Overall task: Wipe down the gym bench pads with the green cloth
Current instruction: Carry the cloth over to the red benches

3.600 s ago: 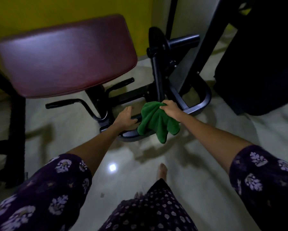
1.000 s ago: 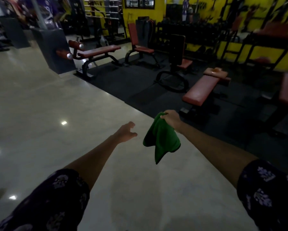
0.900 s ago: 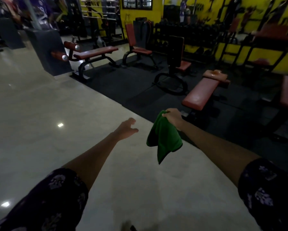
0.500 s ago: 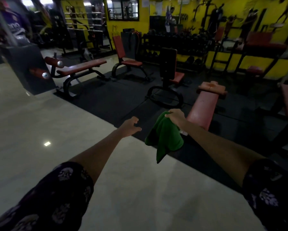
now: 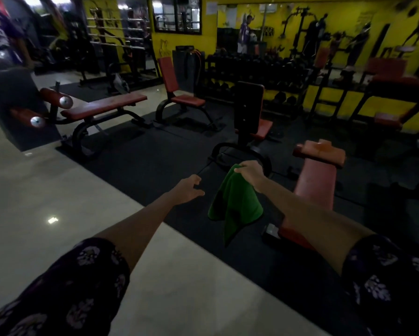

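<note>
From my feed, my right hand (image 5: 249, 173) pinches the top edge of the green cloth (image 5: 235, 204), fingers curled over the fabric, and the cloth hangs free in the air below it, touching nothing else. My left hand (image 5: 189, 189) is held out at about 9 o'clock of the cloth, fingers loosely spread and holding nothing. At roughly 3 o'clock of the cloth lies the nearest flat bench pad (image 5: 316, 187), red, running away from me on the black rubber mat (image 5: 140, 166), with a small headrest pad (image 5: 321, 152) at its far end. At 12 o'clock stands an upright seat (image 5: 249, 112) with its dark back toward me. At 10 o'clock I see 1 long flat bench (image 5: 104, 106) with roller pads. Pale tile floor (image 5: 34, 197) lies under my arms.
</note>
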Available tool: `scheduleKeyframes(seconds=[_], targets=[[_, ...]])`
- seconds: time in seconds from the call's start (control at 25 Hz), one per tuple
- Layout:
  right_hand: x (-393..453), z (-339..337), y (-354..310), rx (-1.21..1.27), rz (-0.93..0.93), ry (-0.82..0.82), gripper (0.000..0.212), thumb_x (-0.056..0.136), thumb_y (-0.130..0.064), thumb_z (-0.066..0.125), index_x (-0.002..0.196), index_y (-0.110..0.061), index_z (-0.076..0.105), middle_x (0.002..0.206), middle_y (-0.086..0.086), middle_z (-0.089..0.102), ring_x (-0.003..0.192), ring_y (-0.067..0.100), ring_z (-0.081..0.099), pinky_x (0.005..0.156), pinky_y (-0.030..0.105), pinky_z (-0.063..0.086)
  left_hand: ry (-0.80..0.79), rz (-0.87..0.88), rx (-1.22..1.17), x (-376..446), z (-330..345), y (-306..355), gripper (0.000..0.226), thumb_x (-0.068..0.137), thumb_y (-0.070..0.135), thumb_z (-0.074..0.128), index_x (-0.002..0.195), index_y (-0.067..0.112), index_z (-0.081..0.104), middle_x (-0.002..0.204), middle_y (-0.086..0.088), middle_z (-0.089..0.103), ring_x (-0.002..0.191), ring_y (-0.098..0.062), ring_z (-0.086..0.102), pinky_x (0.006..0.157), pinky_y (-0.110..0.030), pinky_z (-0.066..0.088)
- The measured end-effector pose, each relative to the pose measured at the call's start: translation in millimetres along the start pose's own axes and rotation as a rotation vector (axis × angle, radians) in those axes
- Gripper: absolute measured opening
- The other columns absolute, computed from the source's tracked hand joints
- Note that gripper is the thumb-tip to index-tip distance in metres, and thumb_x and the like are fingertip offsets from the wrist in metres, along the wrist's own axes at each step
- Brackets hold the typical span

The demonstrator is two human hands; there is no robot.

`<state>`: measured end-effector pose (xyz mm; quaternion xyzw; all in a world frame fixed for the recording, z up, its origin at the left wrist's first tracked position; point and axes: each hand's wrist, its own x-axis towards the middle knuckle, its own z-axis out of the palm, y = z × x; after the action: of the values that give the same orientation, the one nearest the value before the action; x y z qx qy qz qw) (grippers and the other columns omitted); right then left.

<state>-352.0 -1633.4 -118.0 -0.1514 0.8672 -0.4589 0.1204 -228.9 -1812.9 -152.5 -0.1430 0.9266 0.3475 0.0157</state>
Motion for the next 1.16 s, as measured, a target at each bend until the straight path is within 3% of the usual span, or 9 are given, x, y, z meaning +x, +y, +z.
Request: scheduleKeyframes(seconds=[0.2,0.4,0.48,0.6,0.68,0.84,1.0,1.16], targets=[[146.5,3.7,-29.6,-0.014,-0.018,-0.02,0.018,0.09,-0.014,0.061,0.099,0.0,0.067,0.088,0.007,0.06,0.082,0.019,0.057,0.071,0.029,0.045,0.012,-0.014,0.001,139.4,-48.8,-0.2,0.058,0.089,0.018,0.063,0.138,0.002,0.035,0.14,-0.017,0.043,0.128,-0.026,0.044,0.098,-0.029,0.037],[289.7,20.1,-50.7,0.009,-0.015,-0.032,0.015,0.089,-0.013,0.063,0.079,-0.002,0.062,0.064,0.004,0.05,0.06,0.015,0.05,0.054,0.025,0.039,0.061,-0.048,-0.022,275.7,-84.4,-17.4,0.057,0.09,0.018,0.062,0.137,0.002,0.035,0.14,-0.017,0.043,0.128,-0.026,0.043,0.1,-0.03,0.036],[357.3,26.9,-57.7,0.059,0.0,-0.004,0.014,0.087,-0.012,0.065,0.082,0.0,0.065,0.071,0.007,0.056,0.071,0.021,0.055,0.059,0.026,0.043,0.067,-0.04,-0.023,336.6,-96.9,-29.2,0.057,0.09,0.018,0.062,0.138,0.003,0.035,0.141,-0.016,0.042,0.129,-0.025,0.042,0.099,-0.028,0.036],[452.3,37.6,-69.7,0.077,0.031,0.019,0.025,0.084,-0.012,0.068,0.1,0.007,0.067,0.104,0.015,0.064,0.099,0.028,0.06,0.083,0.032,0.05,0.062,-0.042,-0.023,422.1,-118.6,-46.0,0.056,0.091,0.019,0.06,0.139,0.006,0.034,0.141,-0.014,0.042,0.128,-0.024,0.042,0.095,-0.026,0.036],[518.7,44.0,-84.4,0.08,0.048,0.018,0.027,0.084,-0.012,0.068,0.103,0.007,0.066,0.111,0.019,0.063,0.105,0.031,0.058,0.089,0.035,0.049,0.042,-0.05,-0.021,486.1,-141.6,-57.0,0.056,0.091,0.02,0.06,0.139,0.006,0.034,0.14,-0.014,0.042,0.127,-0.024,0.043,0.095,-0.026,0.036],[636.8,53.5,-117.7,0.102,0.044,0.052,0.023,0.086,-0.012,0.065,0.101,0.006,0.068,0.108,0.018,0.065,0.104,0.031,0.059,0.077,0.026,0.044,0.066,-0.092,-0.049,602.6,-187.3,-71.6,0.055,0.091,0.019,0.06,0.139,0.006,0.035,0.14,-0.013,0.042,0.127,-0.025,0.042,0.096,-0.028,0.037],[748.8,66.9,-140.9,0.12,0.014,0.069,0.026,0.087,-0.012,0.065,0.098,0.012,0.066,0.105,0.022,0.066,0.098,0.034,0.063,0.078,0.034,0.051,0.028,-0.091,-0.026,711.7,-217.4,-88.8,0.056,0.091,0.019,0.06,0.14,0.006,0.034,0.142,-0.013,0.04,0.128,-0.024,0.041,0.095,-0.027,0.036],[888.1,82.0,-158.9,0.138,0.0,0.048,0.022,0.086,-0.012,0.066,0.098,0.007,0.069,0.105,0.019,0.066,0.084,0.022,0.057,0.073,0.027,0.045,0.054,-0.096,-0.011,838.9,-249.2,-112.7,0.057,0.091,0.02,0.06,0.14,0.007,0.033,0.142,-0.013,0.04,0.13,-0.024,0.04,0.099,-0.03,0.036]])
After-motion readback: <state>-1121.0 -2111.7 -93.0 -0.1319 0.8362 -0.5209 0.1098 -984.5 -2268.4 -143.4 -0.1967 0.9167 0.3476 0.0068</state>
